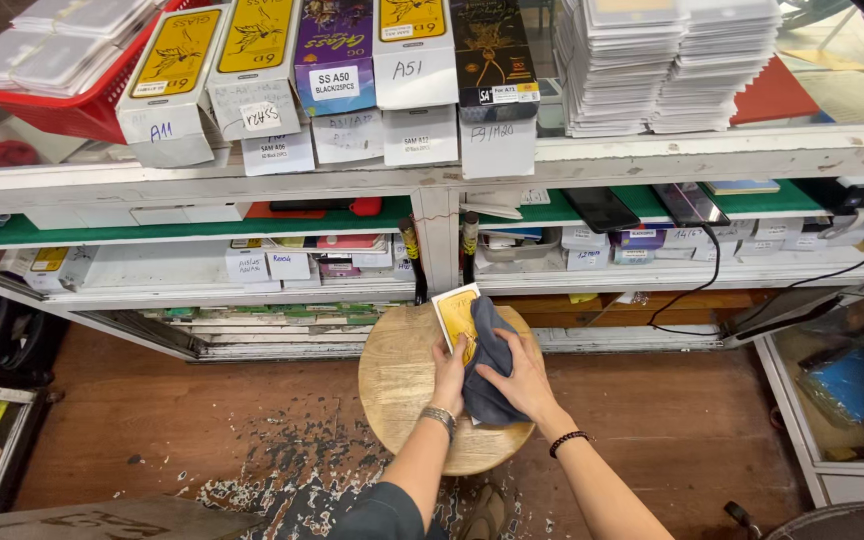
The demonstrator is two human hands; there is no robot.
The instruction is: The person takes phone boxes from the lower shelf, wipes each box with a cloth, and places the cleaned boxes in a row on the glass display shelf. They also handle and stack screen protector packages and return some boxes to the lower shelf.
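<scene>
A yellow and white flat package (455,311) lies on a round wooden stool (397,375) below me. My left hand (449,372), with a metal bracelet on the wrist, presses on the package's near edge. My right hand (522,378), wearing a dark bead bracelet, holds a dark grey cloth (488,355) that lies over the right part of the package.
A white shelf unit (652,160) in front carries boxes (252,70) and stacks of flat white packs (667,60). A red basket (72,100) sits at top left. Black phones (602,208) and cables lie on the green shelf. The floor is worn brown wood.
</scene>
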